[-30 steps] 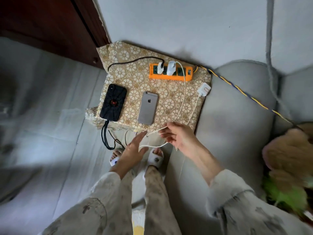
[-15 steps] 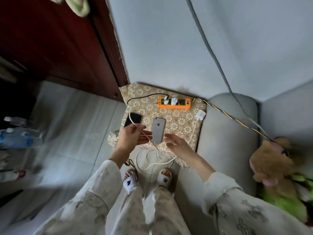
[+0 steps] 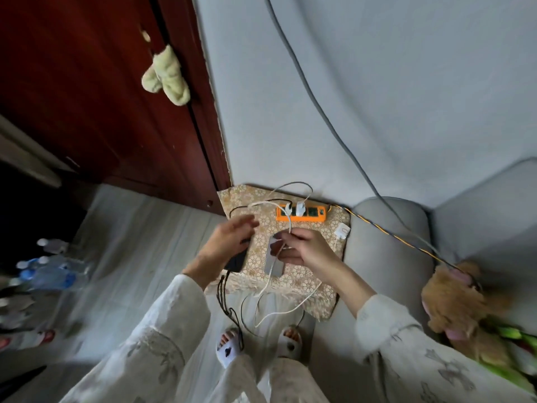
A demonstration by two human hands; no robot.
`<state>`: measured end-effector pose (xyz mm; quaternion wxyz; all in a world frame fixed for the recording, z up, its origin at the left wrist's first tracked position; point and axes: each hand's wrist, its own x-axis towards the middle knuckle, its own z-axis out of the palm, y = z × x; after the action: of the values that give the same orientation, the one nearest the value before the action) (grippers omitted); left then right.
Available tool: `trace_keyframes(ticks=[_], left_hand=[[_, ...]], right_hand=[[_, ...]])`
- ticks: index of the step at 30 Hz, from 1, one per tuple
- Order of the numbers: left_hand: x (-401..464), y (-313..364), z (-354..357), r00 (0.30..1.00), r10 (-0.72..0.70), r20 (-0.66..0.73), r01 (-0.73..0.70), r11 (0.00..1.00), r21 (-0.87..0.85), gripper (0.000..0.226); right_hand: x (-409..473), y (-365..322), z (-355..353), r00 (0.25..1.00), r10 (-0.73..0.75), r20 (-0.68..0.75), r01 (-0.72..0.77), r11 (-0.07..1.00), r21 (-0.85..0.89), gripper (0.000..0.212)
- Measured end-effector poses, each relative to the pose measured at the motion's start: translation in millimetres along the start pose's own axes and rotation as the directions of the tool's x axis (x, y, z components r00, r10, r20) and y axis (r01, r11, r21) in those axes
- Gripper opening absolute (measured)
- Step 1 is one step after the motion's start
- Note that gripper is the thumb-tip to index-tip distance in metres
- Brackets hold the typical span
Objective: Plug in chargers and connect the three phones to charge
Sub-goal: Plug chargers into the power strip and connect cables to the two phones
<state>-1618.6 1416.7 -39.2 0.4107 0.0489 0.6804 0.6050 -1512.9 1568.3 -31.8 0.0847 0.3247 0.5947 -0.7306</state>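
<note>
An orange power strip (image 3: 315, 214) lies at the back of a floral-covered stand (image 3: 311, 282), with two white chargers (image 3: 300, 208) plugged into it. A third white charger (image 3: 342, 230) lies loose at the stand's right edge. My right hand (image 3: 302, 248) pinches a white cable (image 3: 286, 308) above a silver phone (image 3: 273, 264) lying face down. My left hand (image 3: 228, 242) hovers with fingers apart over a black phone (image 3: 236, 261), which it partly hides. A black cable (image 3: 225, 299) hangs from the black phone toward the floor.
A grey sofa arm (image 3: 386, 257) stands right of the stand, with a brown plush toy (image 3: 456, 298) on the seat. A yellow-black cord (image 3: 386, 231) runs from the strip over the sofa. Plastic bottles (image 3: 49, 271) lie on the floor at left. A dark red door (image 3: 96, 97) stands behind.
My head rose, so the stand looks smaller. The white cable passed from my left hand to my right, which lifted it over the silver phone. My left hand opened above the black phone.
</note>
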Motion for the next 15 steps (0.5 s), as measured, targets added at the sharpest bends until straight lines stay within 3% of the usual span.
trace_keyframes(ticks=[2, 4, 6, 8, 10, 12, 15], left_hand=[[-12, -17, 3, 0.985, -0.007, 0.174, -0.043, 0.959, 0.281, 0.038], [-23, -30, 9, 0.943, -0.092, 0.320, -0.081, 0.870, 0.486, 0.034], [-30, -40, 10, 0.959, -0.095, 0.265, -0.111, 0.737, 0.667, 0.023], [-35, -47, 2, 0.996, -0.004, 0.090, -0.070, 0.597, 0.799, 0.020], [-40, -46, -10, 0.983, 0.174, -0.059, -0.036, 0.499, 0.866, 0.020], [-43, -38, -20, 0.929, 0.347, -0.129, -0.056, 0.475, 0.878, 0.019], [-47, -18, -24, 0.865, 0.476, -0.158, -0.102, 0.477, 0.873, 0.017]], right_hand=[[-3, -11, 2, 1.000, 0.024, 0.020, -0.028, 0.972, 0.234, 0.015], [-6, -19, 2, 0.998, 0.036, 0.055, -0.056, 0.906, 0.420, 0.016], [-10, -25, -1, 0.998, 0.036, 0.052, -0.057, 0.864, 0.501, 0.016], [-14, -27, -7, 1.000, 0.029, 0.008, -0.028, 0.849, 0.528, 0.017], [-21, -24, -16, 0.996, 0.036, -0.076, 0.002, 0.896, 0.445, 0.016], [-30, -14, -25, 0.986, 0.058, -0.155, -0.021, 0.972, 0.233, 0.015], [-42, 3, -28, 0.961, 0.200, -0.191, -0.199, 0.980, 0.024, 0.017]])
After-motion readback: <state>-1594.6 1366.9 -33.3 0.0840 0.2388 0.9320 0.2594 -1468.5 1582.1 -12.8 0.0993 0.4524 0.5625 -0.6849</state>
